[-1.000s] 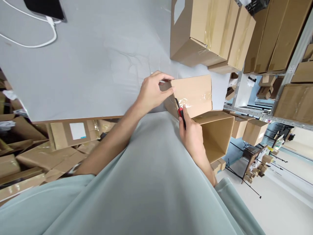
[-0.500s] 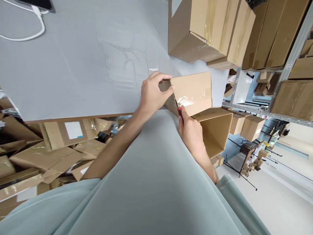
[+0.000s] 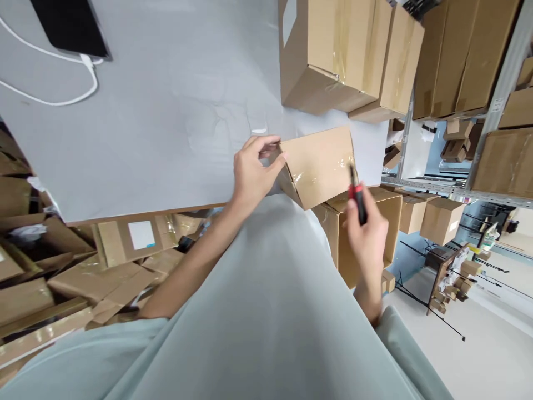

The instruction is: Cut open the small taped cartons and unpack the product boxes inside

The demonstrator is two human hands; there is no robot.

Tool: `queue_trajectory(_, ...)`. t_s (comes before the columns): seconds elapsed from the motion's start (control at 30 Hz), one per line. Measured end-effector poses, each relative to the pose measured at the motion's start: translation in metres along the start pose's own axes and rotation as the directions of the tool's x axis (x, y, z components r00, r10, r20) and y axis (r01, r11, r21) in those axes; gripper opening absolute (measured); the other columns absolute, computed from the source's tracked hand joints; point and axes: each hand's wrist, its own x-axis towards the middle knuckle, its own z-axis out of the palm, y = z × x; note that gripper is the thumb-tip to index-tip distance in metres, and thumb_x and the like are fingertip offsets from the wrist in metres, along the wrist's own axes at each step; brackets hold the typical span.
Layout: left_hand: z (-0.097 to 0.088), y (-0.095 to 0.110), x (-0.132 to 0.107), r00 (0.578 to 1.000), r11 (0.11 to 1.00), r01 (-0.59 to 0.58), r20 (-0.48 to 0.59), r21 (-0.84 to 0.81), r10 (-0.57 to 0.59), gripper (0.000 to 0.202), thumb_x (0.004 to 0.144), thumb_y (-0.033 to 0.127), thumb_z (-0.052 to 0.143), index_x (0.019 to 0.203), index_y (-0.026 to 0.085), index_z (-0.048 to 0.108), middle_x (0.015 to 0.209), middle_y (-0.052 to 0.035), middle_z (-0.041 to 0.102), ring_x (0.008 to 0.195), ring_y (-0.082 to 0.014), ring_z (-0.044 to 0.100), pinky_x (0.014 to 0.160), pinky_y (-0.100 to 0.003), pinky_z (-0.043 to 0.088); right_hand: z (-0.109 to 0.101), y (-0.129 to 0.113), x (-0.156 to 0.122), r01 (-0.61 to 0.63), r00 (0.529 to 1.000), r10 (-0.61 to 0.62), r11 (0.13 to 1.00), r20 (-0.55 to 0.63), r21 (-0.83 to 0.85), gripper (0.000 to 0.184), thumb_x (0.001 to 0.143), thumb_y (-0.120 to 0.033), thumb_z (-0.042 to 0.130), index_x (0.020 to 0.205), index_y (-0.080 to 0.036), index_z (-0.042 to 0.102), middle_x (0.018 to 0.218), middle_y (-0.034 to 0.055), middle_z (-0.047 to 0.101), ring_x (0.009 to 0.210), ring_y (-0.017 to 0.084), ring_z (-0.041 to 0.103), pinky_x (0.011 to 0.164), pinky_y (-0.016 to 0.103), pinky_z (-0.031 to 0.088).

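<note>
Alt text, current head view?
A person's left hand holds a taped cardboard box at the edge of a grey table; the right hand holds a red-and-black cutter near the box's right end. Larger boxes stand behind.

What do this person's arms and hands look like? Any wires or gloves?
They are human arms, with no wires or markings visible on them. The left hand and right hand are bare; no gloves, rings or watches show, though the right is blurred. The forearms are bare too, below loose, plain, pale grey-green sleeves matching the garment.
</note>
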Motion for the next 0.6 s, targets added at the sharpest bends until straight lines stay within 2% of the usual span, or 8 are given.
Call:
queue_trajectory(0.07, 0.001, 0.001, -0.001, 1.000, 1.000, 0.000, -0.026, 0.007, 0.000, 0.032, 0.101, 0.036, 0.073, 0.133, 0.032, 0.074, 0.132, -0.0041, 0.077, 0.119, -0.0246, 0.078, 0.105, -0.042, 0.067, 0.011, 0.032, 0.042, -0.091, 0.969, 0.097, 0.995, -0.226, 0.037, 0.061, 0.108, -0.064, 0.049, 0.131, -0.015, 0.076, 0.092, 0.0141, 0.081, 0.082, 0.031, 0.076, 0.078, 0.040, 0.059)
queue_trajectory(0.1, 0.002, 0.002, -0.002, 0.999, 1.000, 0.000, -0.039, 0.011, 0.000, 0.031, 0.101, 0.037, 0.073, 0.131, 0.032, 0.074, 0.132, -0.0041, 0.078, 0.118, -0.0245, 0.078, 0.104, -0.042, 0.067, 0.018, 0.047, 0.063, -0.123, 0.962, 0.142, 0.988, -0.234, 0.094, 0.059, 0.105, -0.068, 0.053, 0.113, -0.015, 0.078, 0.084, 0.0133, 0.079, 0.078, 0.030, 0.074, 0.076, 0.040, 0.059)
queue_trajectory(0.17, 0.001, 0.004, -0.003, 0.999, 1.000, 0.001, -0.049, 0.012, 0.000, 0.030, 0.101, 0.038, 0.074, 0.130, 0.031, 0.076, 0.131, -0.0047, 0.079, 0.116, -0.0244, 0.079, 0.103, -0.042, 0.068, 0.035, 0.070, 0.095, -0.166, 0.975, 0.202, 0.939, -0.093, 0.302, 0.057, 0.100, -0.072, 0.059, 0.095, -0.018, 0.074, 0.066, 0.0069, 0.072, 0.066, 0.028, 0.072, 0.069, 0.037, 0.057)
queue_trajectory(0.23, -0.001, 0.004, -0.003, 0.999, 1.000, 0.005, -0.053, 0.008, -0.004, 0.030, 0.101, 0.040, 0.074, 0.129, 0.030, 0.076, 0.131, -0.0052, 0.079, 0.115, -0.0238, 0.079, 0.103, -0.042, 0.068, 0.051, 0.081, 0.106, -0.178, 0.980, 0.200, 0.859, 0.005, 0.480, 0.054, 0.096, -0.073, 0.064, 0.091, -0.020, 0.071, 0.057, 0.0016, 0.066, 0.058, 0.024, 0.068, 0.065, 0.034, 0.055)
queue_trajectory(0.37, -0.017, -0.005, -0.003, 0.988, 0.998, 0.051, -0.145, 0.022, -0.047, 0.032, 0.103, 0.049, 0.072, 0.130, 0.032, 0.075, 0.136, -0.0051, 0.078, 0.115, -0.0237, 0.080, 0.101, -0.042, 0.068, 0.076, 0.067, 0.082, -0.185, 0.982, 0.165, 0.742, 0.092, 0.644, 0.050, 0.094, -0.071, 0.068, 0.093, -0.021, 0.069, 0.057, -0.0021, 0.065, 0.053, 0.020, 0.064, 0.061, 0.031, 0.053)
queue_trajectory(0.47, -0.043, -0.008, -0.006, 0.957, 0.991, 0.123, -0.271, 0.059, -0.102, 0.035, 0.101, 0.055, 0.074, 0.126, 0.032, 0.076, 0.134, -0.0032, 0.081, 0.117, -0.0270, 0.079, 0.101, -0.048, 0.066, 0.088, 0.043, 0.058, -0.164, 0.983, 0.061, 0.707, 0.172, 0.688, 0.048, 0.097, -0.070, 0.067, 0.090, -0.022, 0.068, 0.063, -0.0024, 0.066, 0.056, 0.018, 0.065, 0.064, 0.030, 0.054)
queue_trajectory(0.53, -0.063, 0.002, -0.009, 0.950, 0.974, 0.155, -0.294, 0.164, -0.102, 0.039, 0.103, 0.059, 0.069, 0.126, 0.029, 0.075, 0.134, -0.0018, 0.081, 0.126, -0.0303, 0.076, 0.105, -0.055, 0.060, 0.094, 0.031, 0.049, -0.129, 0.980, -0.017, 0.711, 0.200, 0.691, 0.047, 0.098, -0.068, 0.068, 0.087, -0.023, 0.067, 0.071, -0.0023, 0.066, 0.061, 0.017, 0.065, 0.067, 0.029, 0.054)
queue_trajectory(0.6, -0.075, 0.024, -0.009, 0.964, 0.925, 0.153, -0.260, 0.347, -0.062, 0.044, 0.106, 0.059, 0.061, 0.133, 0.027, 0.073, 0.142, -0.0016, 0.078, 0.139, -0.0338, 0.068, 0.115, -0.061, 0.052, 0.099, 0.023, 0.046, -0.091, 0.979, -0.058, 0.735, 0.196, 0.672, 0.046, 0.097, -0.067, 0.070, 0.084, -0.023, 0.065, 0.077, -0.0024, 0.065, 0.065, 0.016, 0.065, 0.068, 0.028, 0.052)
